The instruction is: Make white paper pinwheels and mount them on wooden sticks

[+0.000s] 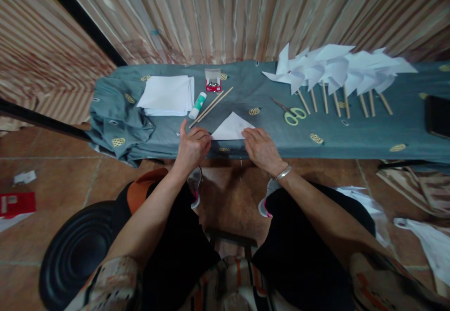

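A sheet of white paper (232,127), folded into a triangle, lies at the front edge of the cloth-covered table with its peak pointing away from me. My left hand (194,146) pinches its left corner, with the index finger raised off the paper. At the right corner, my right hand (260,148) has its fingers closed over the paper; a silver bangle circles that wrist. Just beyond the left hand are thin wooden sticks (215,107) and a glue stick (198,105). Green-handled scissors (294,115) rest to the right of the paper.
A stack of white paper (165,94) lies at the left, beside a small red box of metal pins (213,80). Several paper pinwheels (330,70) on sticks line the back right. A dark phone-like object (437,115) is at the far right. A black round stool (84,255) stands at lower left.
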Demonstrator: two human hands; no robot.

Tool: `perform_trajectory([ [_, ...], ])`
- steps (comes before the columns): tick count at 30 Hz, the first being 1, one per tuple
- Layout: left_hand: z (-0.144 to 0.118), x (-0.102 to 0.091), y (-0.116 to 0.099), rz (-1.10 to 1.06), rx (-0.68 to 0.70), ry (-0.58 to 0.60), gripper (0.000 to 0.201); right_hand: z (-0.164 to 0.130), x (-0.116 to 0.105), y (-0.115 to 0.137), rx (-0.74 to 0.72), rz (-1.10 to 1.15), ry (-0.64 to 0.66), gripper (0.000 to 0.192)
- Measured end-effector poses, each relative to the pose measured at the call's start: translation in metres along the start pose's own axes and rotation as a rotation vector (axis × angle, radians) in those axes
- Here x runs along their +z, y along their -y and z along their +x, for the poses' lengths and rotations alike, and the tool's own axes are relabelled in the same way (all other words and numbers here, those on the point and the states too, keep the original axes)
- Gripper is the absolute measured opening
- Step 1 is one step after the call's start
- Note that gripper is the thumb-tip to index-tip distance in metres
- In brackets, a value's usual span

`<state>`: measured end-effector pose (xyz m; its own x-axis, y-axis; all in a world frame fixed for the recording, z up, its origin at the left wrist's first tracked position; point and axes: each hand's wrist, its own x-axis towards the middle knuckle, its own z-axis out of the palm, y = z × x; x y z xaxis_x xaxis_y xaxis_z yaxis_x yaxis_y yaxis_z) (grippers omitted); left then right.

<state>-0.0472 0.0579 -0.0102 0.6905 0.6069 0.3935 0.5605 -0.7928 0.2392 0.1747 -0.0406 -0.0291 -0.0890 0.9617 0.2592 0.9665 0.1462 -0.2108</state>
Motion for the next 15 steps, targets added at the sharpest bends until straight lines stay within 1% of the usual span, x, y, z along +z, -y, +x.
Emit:
perform_trajectory([
  [3, -0.007, -0.004, 0.006, 0.010, -0.034, 0.004, 0.022, 0.000, 0.000, 0.000, -0.007, -0.015, -0.006, 0.039],
  [6, -0.016, -0.011, 0.017, 0.034, -0.103, -0.002, 0.020, 0.000, 0.001, 0.000, -0.007, -0.010, -0.009, 0.038],
  [9, -0.023, -0.018, 0.027, 0.044, -0.204, -0.053, 0.017, -0.001, 0.002, 0.000, -0.006, 0.011, -0.012, 0.037],
  [12, -0.023, -0.018, 0.027, -0.063, -0.250, -0.075, 0.022, 0.001, 0.002, -0.002, 0.022, 0.041, -0.067, 0.037],
  [15, -0.016, -0.007, 0.019, -0.219, -0.212, -0.059, 0.030, 0.007, 0.000, -0.009, 0.093, 0.087, -0.155, 0.041],
])
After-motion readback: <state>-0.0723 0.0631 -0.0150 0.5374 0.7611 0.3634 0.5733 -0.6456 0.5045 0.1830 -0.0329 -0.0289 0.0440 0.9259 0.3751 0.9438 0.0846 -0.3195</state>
